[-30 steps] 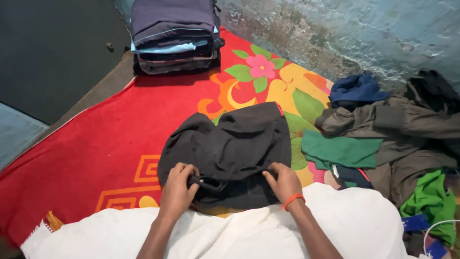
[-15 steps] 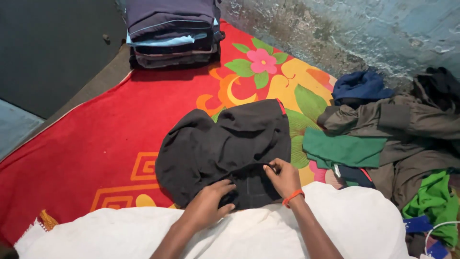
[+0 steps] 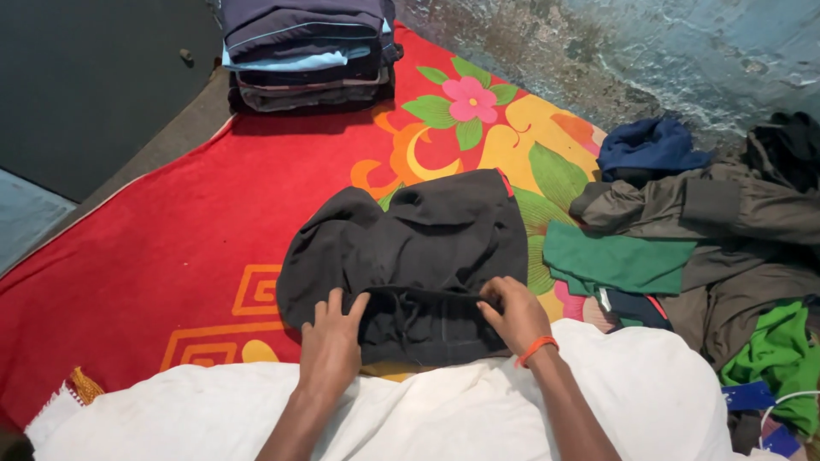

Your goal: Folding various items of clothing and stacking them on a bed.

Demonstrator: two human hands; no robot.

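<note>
Black cloth, soft and creased, fills the middle of the head view: a black garment (image 3: 406, 256) lying bunched on the red blanket (image 3: 171, 248), its near edge right under both hands. My left hand (image 3: 330, 341) has come back out to the left since half a second ago, when it was pressed in close beside the right; now it lies flat on the near-left part of the garment with the fingers spread and pointing away from me, pressing rather than gripping as far as I can tell. My right hand (image 3: 515, 314), the one with the orange band at the wrist, has hardly shifted; its fingers are curled and pinching a fold at the near-right edge. Between the two hands a taut crease now runs across the cloth, which was slack before, so I judge the hands have pulled the edge out straight and the garment is being flattened for a fold, not yet folded. Beyond the left hand, well apart at the far end of the blanket, stands a stack (image 3: 307, 55) of folded clothes. To the right of the right hand lies a loose heap (image 3: 717, 230), with a green piece (image 3: 619, 263) nearest the garment. Just nearer than both hands is the white cloth (image 3: 427, 410) over my lap.
</note>
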